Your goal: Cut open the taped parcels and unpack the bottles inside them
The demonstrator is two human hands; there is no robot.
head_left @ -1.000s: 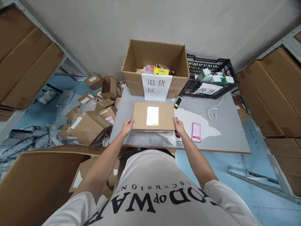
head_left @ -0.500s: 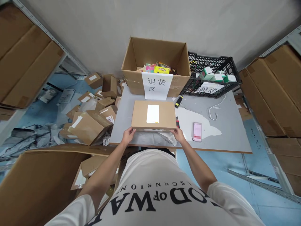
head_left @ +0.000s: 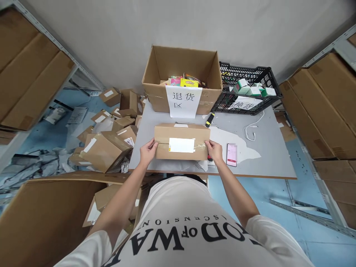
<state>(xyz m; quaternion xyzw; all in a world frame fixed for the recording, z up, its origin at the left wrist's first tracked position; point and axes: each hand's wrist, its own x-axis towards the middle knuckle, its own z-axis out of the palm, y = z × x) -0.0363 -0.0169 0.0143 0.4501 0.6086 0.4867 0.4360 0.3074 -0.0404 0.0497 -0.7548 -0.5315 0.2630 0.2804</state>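
A flat brown cardboard parcel (head_left: 181, 141) with a white label and clear tape stands tipped up on its edge on the grey table (head_left: 258, 163). My left hand (head_left: 147, 151) grips its left end and my right hand (head_left: 214, 151) grips its right end. Crumpled white wrapping (head_left: 178, 165) lies under the parcel at the table's near edge. A phone (head_left: 231, 155) lies just right of my right hand.
Behind the parcel stands an open cardboard box (head_left: 182, 79) with a paper sign, holding colourful packs. A black crate (head_left: 246, 91) with small boxes sits at the back right, a white cable (head_left: 251, 129) in front. Several parcels (head_left: 107, 141) are piled left of the table.
The parcel lay flat with its label facing up; both hands have tipped it up onto its edge, so a taped, labelled side now faces me.
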